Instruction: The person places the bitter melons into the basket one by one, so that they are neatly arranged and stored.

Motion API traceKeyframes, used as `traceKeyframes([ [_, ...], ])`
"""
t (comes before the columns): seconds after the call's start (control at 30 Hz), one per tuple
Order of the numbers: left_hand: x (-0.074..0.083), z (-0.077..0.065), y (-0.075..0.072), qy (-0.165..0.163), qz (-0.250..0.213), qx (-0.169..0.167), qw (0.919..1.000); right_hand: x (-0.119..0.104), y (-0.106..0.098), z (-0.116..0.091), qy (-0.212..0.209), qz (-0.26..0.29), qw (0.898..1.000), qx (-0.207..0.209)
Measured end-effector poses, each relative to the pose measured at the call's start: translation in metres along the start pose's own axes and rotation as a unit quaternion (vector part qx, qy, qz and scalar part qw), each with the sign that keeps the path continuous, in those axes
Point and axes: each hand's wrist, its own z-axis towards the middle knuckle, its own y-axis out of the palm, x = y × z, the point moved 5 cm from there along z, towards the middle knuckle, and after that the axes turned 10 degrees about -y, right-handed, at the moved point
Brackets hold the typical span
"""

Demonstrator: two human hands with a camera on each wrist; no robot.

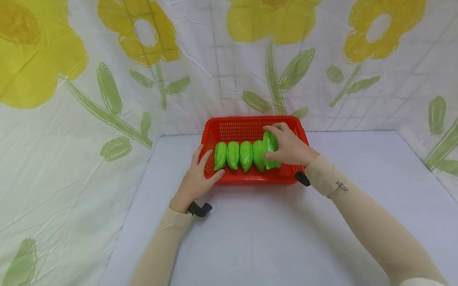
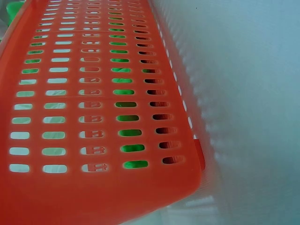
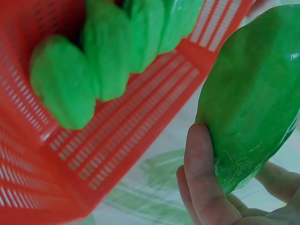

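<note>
A red plastic basket [image 1: 250,180] with slotted walls stands near the back of the white table. Inside it, several glossy green ridged fruits [image 1: 233,155] lie side by side in a row, their narrower ends towards the front. My right hand [image 1: 291,147] grips another green ridged fruit [image 3: 251,98] between thumb and fingers, over the right part of the basket. At the basket's front left corner is my left hand [image 1: 196,178], fingers spread along the left rim and thumb over the front rim. The left wrist view shows the basket's slotted wall [image 2: 93,192], with green showing through some slots.
Behind the basket hangs a white curtain [image 1: 193,91] printed with yellow flowers. The white tabletop [image 1: 250,238] extends in front and to both sides. Black wrist cameras sit under the left wrist [image 1: 200,209] and the right wrist [image 1: 302,178].
</note>
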Motion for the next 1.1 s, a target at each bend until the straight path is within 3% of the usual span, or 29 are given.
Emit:
traceKeyframes([
  [0.53, 0.002, 0.000, -0.002, 0.000, -0.001, -0.001, 1.0000, 0.033, -0.013, 0.025, 0.022, -0.036, 0.999, -0.008],
  [1.1, 0.002, 0.000, -0.001, -0.006, 0.002, -0.005, 1.0000, 0.062, -0.009, 0.040, 0.089, -0.080, 0.989, -0.083],
])
